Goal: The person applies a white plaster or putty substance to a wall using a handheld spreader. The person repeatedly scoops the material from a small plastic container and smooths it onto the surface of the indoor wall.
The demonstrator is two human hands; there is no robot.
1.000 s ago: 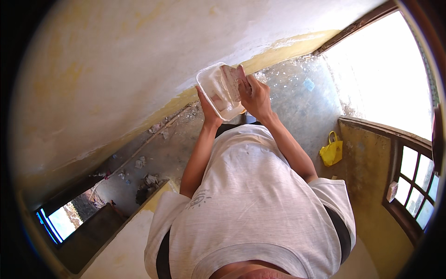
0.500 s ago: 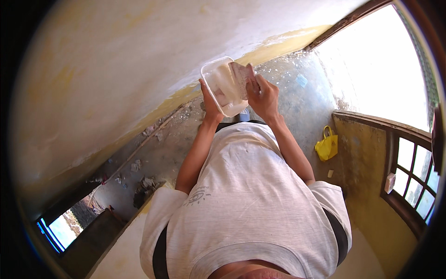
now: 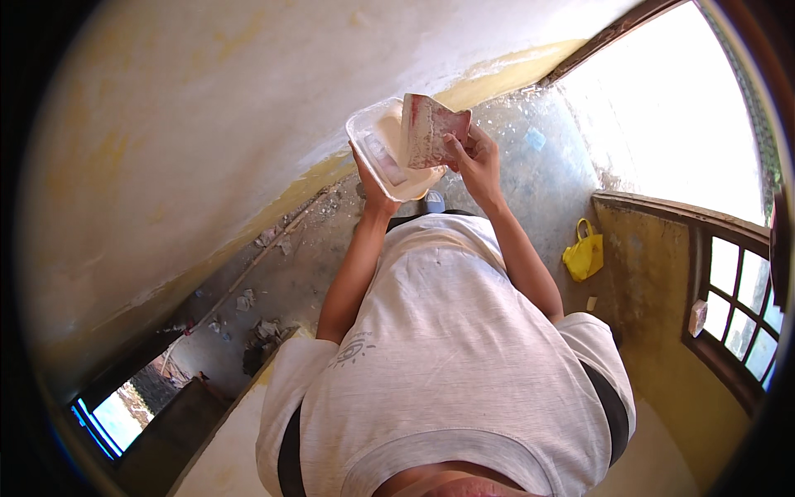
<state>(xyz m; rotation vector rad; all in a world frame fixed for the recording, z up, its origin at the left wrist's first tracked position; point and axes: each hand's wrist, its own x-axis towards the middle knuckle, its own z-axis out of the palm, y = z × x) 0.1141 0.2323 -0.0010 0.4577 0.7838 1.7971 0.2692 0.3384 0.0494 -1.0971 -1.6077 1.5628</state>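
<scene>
My left hand is closed on the side of a white plastic tub with rounded corners, its fingers partly hidden under it. Pale, creamy paste coats the tub's inside. In my right hand is a flat, reddish putty scraper smeared with white, pinched at its right edge between thumb and fingers. The scraper hangs over the right part of the tub and hides some of it; whether it touches the rim I cannot tell.
A patchy white-and-yellow wall runs close along the left and ahead. Debris and a long thin pole lie at its foot. On the right are a yellow bag, a bright doorway and a paned window.
My right hand has turned the scraper so that its broad face shows, lifting it from deeper in the tub. The tub has shifted slightly left and up.
</scene>
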